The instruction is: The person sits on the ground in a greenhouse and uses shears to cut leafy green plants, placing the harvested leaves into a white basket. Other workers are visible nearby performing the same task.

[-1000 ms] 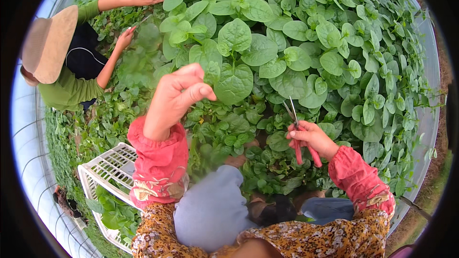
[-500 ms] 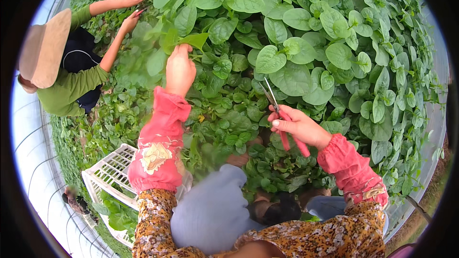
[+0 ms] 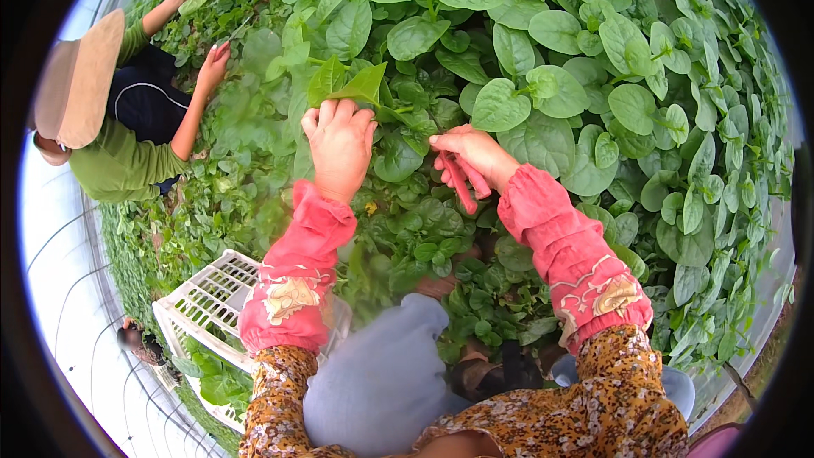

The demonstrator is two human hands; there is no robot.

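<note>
My left hand (image 3: 341, 146) is closed on a leafy green sprig (image 3: 360, 85), its bright leaves standing out above my fingers. To its right, my right hand (image 3: 476, 154) grips scissors (image 3: 459, 184) by their red handles. The blades point up and left into the foliage near my left hand and are mostly hidden by leaves and fingers. Broad-leaved plants (image 3: 500, 106) surround both hands. Red sleeve covers run over both my forearms.
A white plastic crate (image 3: 199, 305) with picked leaves stands at lower left, beside my knee (image 3: 373, 373). A co-worker in a green top (image 3: 127, 165) and brimmed hat crouches at upper left among the plants. Another person (image 3: 140, 343) appears farther off, by the pale plastic wall.
My right hand has moved left and up with the scissors, close to my left hand. My left hand has shifted slightly right and down. The co-worker's far hand has moved away with leaves.
</note>
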